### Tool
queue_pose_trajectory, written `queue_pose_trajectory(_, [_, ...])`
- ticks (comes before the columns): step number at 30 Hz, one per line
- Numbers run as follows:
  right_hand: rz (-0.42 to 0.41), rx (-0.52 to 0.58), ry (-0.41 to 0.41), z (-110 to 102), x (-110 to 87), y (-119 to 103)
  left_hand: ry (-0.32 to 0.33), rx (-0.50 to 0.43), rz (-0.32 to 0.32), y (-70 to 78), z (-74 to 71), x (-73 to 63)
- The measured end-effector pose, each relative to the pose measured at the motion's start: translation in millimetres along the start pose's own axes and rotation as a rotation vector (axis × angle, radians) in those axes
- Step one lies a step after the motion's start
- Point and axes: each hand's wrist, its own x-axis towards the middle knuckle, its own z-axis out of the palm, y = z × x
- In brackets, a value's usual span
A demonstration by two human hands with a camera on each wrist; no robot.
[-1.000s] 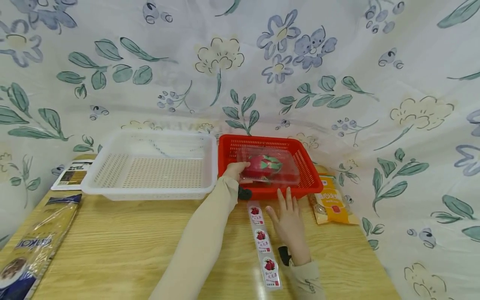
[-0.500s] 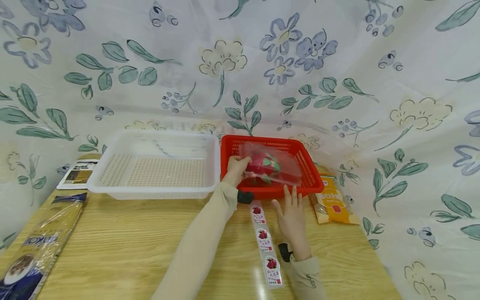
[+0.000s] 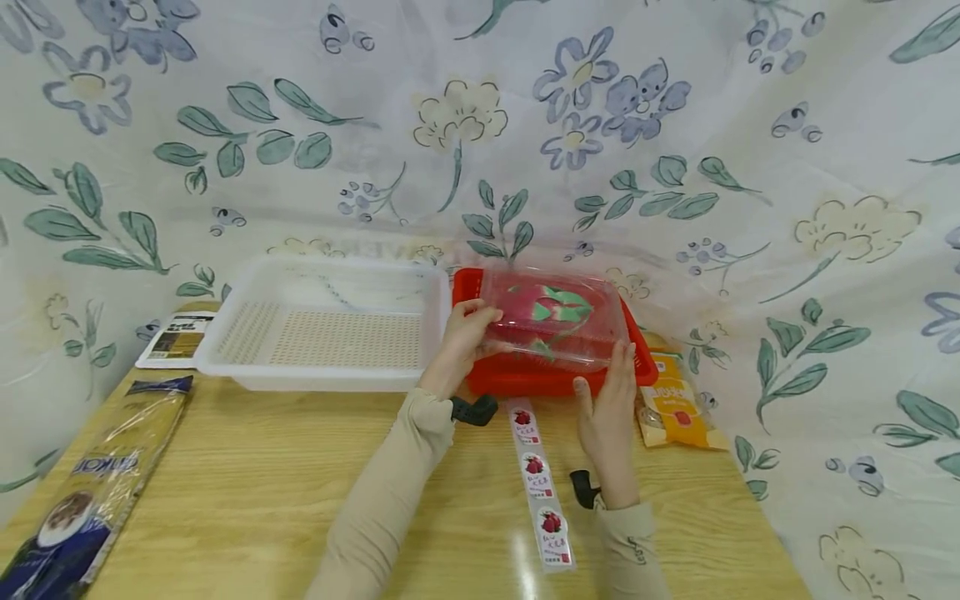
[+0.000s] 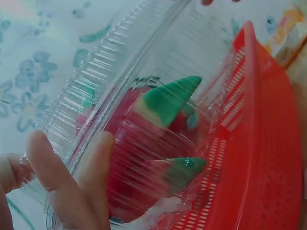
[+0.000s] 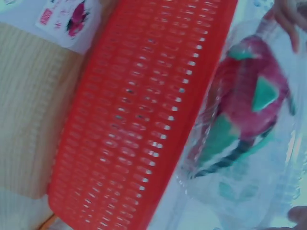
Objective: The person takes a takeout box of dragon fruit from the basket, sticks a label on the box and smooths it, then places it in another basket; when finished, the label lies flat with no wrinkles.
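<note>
A clear ribbed plastic clamshell box (image 3: 596, 346) is up over the red basket (image 3: 495, 385), tilted. Inside it shows a pink dragon fruit (image 3: 528, 307) with green scales. My left hand (image 3: 456, 343) grips the box's left end, and in the left wrist view the thumb and fingers (image 4: 50, 165) pinch its rim. Fingers straight, my right hand (image 3: 609, 429) reaches to the box's lower right corner, its fingertips right at the plastic. The right wrist view shows the basket's slotted side (image 5: 139, 115) beside the box (image 5: 211, 163).
A white basket (image 3: 337, 379) stands left of the red one. A strip of dragon fruit stickers (image 3: 542, 492) lies on the wooden table (image 3: 285, 475). A yellow packet (image 3: 678, 400) is at right; a gold bag (image 3: 97, 492) and a white-edged packet (image 3: 177, 340) are at left.
My left hand has lifted the box up out of the red basket, toward me. My right hand has moved up and right to the box's right corner. The view has shifted slightly.
</note>
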Motion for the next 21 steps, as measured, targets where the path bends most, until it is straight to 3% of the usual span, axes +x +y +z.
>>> queue_pose_trajectory(6, [-0.023,0.219,0.038,-6.6,3.9,-16.2,-0.024,0.070,0.050,10.5,-23.9,-34.8])
queue_pose_trajectory(11, [-0.042,0.398,0.032,-10.8,2.8,-28.2,-0.080,0.093,0.074,10.4,-50.5,-65.2])
queue_pose_trajectory(21, [-0.023,0.600,-0.107,-6.4,-17.2,-52.5,-0.129,0.274,0.105,-2.0,-105.1,-129.3])
